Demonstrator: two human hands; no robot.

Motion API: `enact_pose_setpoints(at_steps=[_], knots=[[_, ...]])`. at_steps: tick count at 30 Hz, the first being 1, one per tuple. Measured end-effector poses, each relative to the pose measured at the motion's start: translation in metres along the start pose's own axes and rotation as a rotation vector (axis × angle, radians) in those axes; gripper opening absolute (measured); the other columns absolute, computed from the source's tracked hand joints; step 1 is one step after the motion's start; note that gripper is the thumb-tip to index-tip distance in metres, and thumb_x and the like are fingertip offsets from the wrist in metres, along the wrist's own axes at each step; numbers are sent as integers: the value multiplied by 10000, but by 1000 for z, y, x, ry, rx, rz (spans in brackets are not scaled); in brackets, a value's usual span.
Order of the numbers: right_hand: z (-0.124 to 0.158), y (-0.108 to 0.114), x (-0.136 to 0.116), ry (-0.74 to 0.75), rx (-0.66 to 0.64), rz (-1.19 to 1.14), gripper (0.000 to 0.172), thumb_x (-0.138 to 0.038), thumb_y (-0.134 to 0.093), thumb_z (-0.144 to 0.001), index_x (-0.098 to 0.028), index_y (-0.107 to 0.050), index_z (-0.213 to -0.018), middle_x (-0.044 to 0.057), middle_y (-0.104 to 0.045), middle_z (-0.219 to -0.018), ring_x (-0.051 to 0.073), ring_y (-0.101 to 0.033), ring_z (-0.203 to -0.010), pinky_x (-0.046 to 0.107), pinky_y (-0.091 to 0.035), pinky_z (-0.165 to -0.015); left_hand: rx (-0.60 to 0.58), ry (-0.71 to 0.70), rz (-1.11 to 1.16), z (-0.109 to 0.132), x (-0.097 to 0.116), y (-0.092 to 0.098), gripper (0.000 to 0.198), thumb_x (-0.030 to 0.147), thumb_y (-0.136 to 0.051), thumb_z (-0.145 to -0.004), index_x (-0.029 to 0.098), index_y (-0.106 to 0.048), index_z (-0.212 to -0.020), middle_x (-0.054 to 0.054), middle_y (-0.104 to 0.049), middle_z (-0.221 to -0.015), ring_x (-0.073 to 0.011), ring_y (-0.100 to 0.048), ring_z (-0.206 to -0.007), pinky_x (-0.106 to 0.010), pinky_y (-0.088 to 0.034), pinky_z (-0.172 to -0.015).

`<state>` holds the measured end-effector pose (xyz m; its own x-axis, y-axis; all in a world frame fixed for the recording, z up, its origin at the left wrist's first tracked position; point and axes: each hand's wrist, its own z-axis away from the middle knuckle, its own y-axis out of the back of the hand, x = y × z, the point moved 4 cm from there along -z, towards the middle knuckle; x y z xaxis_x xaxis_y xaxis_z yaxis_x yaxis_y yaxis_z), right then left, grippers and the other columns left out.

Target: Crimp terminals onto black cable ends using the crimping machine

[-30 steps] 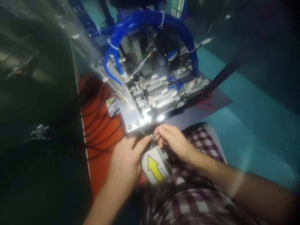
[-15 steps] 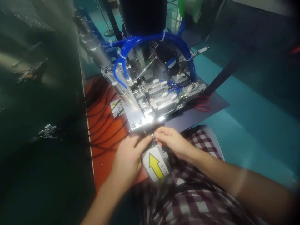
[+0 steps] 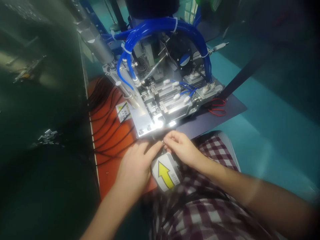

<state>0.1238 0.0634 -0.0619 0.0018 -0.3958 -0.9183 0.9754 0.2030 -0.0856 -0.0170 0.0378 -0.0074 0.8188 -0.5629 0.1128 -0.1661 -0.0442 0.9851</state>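
Note:
Both hands meet at the front edge of a metal machine (image 3: 160, 116), just above a white plate with a yellow arrow (image 3: 163, 171). My right hand (image 3: 182, 148) is closed, thumb and forefinger pinched around something tiny at the machine's front. From the other side, my left hand (image 3: 136, 163) reaches in with its thumb stretched to the same spot. Its other fingers bend down out of sight below the machine's edge, and what they grip is too small to make out.
Thick blue air hoses (image 3: 165, 25) arch over the machine. Black cables (image 3: 107, 133) cross the orange base (image 3: 107, 186) on the left. Small metal parts (image 3: 48, 136) lie in a pile on the dark surface further left. A red wire loop (image 3: 217, 106) hangs at the right.
The camera view has shifted slightly, with the machine appearing a little larger and higher. Both hands keep nearly the same place and pose at the machine's front.

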Motion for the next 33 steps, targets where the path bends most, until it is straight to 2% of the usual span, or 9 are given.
enact_pose_setpoints(at_steps=[3, 5, 8, 10, 13, 16, 23, 29, 33], knots=[[1, 2, -2, 118, 61, 162, 156, -258, -530, -878, -189, -504, -741, -35, -557, -648, 117, -514, -591, 280, -411, -623, 2, 11, -18, -1, 0, 0, 455, 50, -366, -860, 188, -642, -1194, -95, -621, -886, -229, -577, -757, -328, -472, -590], [1, 3, -2, 136, 72, 170, 155, -251, -526, -880, -190, -499, -740, -32, -556, -661, 114, -507, -589, 274, -403, -603, 50, -9, 25, 0, -2, -1, 431, 59, -369, -875, 183, -644, -1183, -101, -617, -906, -230, -579, -786, -328, -479, -602], [0, 2, 2, 29, -51, 15, 188, -275, -514, -898, -179, -505, -736, -52, -525, -604, 92, -473, -521, 257, -393, -570, 111, -40, 220, 6, -8, -2, 400, 46, -375, -902, 194, -631, -1171, -89, -611, -990, -201, -578, -910, -305, -508, -716], [0, 3, 3, -23, -110, -83, 204, -282, -498, -909, -167, -527, -743, -54, -527, -594, 82, -465, -506, 249, -395, -569, 139, 7, 348, 12, -16, -4, 335, 48, -420, -912, 190, -610, -1149, -67, -611, -1000, -170, -571, -941, -278, -502, -786], [1, 9, 4, -32, -69, -166, 174, -245, -489, -901, -158, -556, -765, -40, -570, -643, 79, -489, -530, 244, -405, -589, 169, 116, 416, 23, -26, -6, 213, 65, -508, -900, 173, -603, -1057, -48, -608, -965, -149, -573, -924, -260, -487, -817], [1, 13, 6, -41, -35, -184, 158, -241, -513, -883, -157, -568, -761, -40, -581, -645, 76, -497, -533, 245, -405, -608, 203, 126, 368, 33, -30, -3, 218, 38, -526, -883, 171, -619, -1030, -59, -599, -1017, -156, -569, -969, -276, -474, -855], [0, 15, 6, -28, -4, -152, 157, -276, -548, -860, -162, -578, -756, -36, -589, -657, 82, -502, -540, 262, -404, -624, 221, -59, 138, 39, -29, 4, 372, -52, -500, -841, 157, -623, -1123, -75, -563, -945, -189, -525, -876, -350, -444, -754], [2, 14, 2, -16, -32, -106, 187, -330, -568, -858, -169, -571, -764, -50, -546, -586, 99, -501, -557, 268, -395, -626, 199, -47, 164, 39, -29, 2, 412, -60, -487, -842, 171, -603, -1164, -76, -546, -959, -182, -522, -869, -332, -454, -732], [2, 12, 1, -33, -35, -126, 167, -313, -549, -853, -161, -581, -791, -36, -574, -643, 94, -513, -565, 265, -405, -630, 226, -19, 166, 42, -29, 0, 424, -61, -509, -833, 173, -604, -1173, -83, -542, -982, -188, -522, -890, -324, -452, -739]])
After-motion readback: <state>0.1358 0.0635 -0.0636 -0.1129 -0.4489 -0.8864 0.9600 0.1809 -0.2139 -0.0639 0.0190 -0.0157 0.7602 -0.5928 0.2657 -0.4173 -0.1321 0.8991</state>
